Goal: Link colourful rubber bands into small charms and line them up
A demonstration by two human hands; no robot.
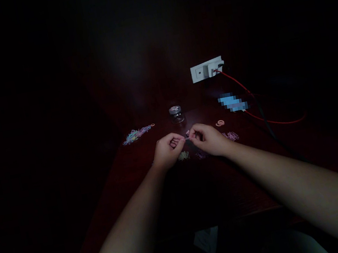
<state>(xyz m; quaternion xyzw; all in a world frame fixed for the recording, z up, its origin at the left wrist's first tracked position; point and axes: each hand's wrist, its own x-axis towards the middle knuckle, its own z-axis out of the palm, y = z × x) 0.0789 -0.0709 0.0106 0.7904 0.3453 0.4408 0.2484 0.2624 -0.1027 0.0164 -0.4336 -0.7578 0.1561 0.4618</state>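
Above the dark red table, my left hand [169, 149] and my right hand [206, 138] meet with fingertips pinched. Between them runs a thin pale elastic band [187, 139], gripped at both ends; its colour is hard to make out in the dim light. Below my hands lie a small yellowish pile of elastic bands [183, 155] and a purple pile [200, 154]. A pink-purple pile [232, 136] sits just right of my right wrist. Farther left, a larger heap of mixed-colour bands [137, 134] is spread out. Part of a pink item shows behind my fingers.
A lidded clear jar [176, 114] stands behind my hands. Orange rings [220, 123] lie to the right. Beyond them is a blurred-out blue device [232, 102] on a red cable [281, 122], which runs from a wall socket [200, 72]. Paper [207, 242] shows below the table's front edge.
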